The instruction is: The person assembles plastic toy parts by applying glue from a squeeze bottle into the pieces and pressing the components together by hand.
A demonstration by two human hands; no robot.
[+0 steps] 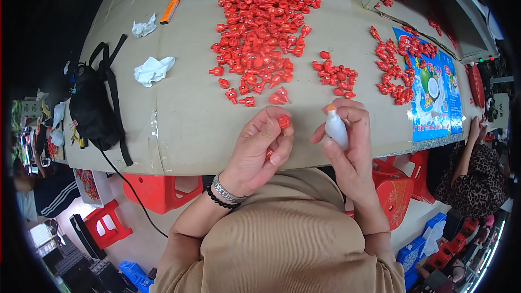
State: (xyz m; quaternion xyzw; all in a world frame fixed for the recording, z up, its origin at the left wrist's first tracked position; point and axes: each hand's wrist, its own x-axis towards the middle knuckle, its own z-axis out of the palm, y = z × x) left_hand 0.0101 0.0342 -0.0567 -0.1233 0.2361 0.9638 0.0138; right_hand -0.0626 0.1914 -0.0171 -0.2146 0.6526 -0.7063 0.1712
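Observation:
Between the thumb and fingers of my left hand (pixel 260 149) is a small red plastic piece (pixel 283 121); a second bit of red shows lower down among the curled fingers. A small white squeeze bottle (pixel 336 129) with an orange tip sits in my right hand (pixel 350 152), its tip pointing up and away from me. The hands are apart, both over the near edge of the table. Beyond my left hand spreads a large pile of similar red pieces (pixel 260 27). A smaller cluster of red pieces (pixel 334 75) lies just beyond my right hand.
On the table's left are a black backpack (pixel 95 103), crumpled white tissues (pixel 154 70) and an orange box (pixel 170 10). At right, more red pieces (pixel 393 70) lie beside and on a blue printed sheet (pixel 434 97). Red stools (pixel 157 190) stand below; another person (pixel 472 168) sits at right.

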